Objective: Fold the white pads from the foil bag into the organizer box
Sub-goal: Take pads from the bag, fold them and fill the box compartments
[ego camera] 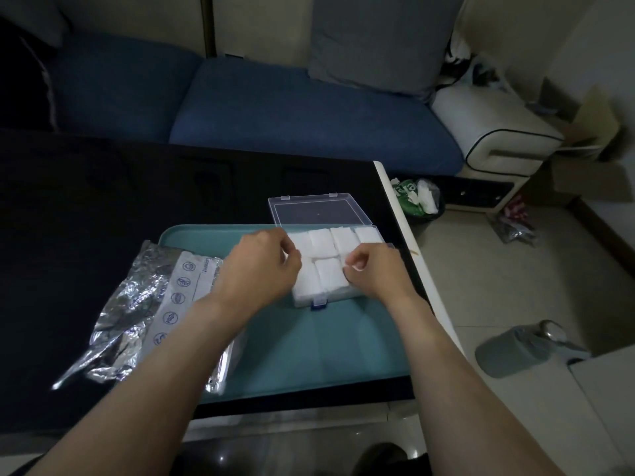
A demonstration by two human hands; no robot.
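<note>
Folded white pads (330, 273) fill the organizer box (343, 293) on the teal tray (323, 352); curled fingers of the left hand (264, 261) and right hand (372, 269) pinch pads between them, foil bag (144, 314) left of both

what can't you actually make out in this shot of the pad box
- Head view: the left hand covers the organizer box's left compartments.
- Right hand: its curled fingers hide what, if anything, they pinch.
- Foil bag: label print too small; the forearm crosses it.
- Dim light hides the dark tabletop.
</note>
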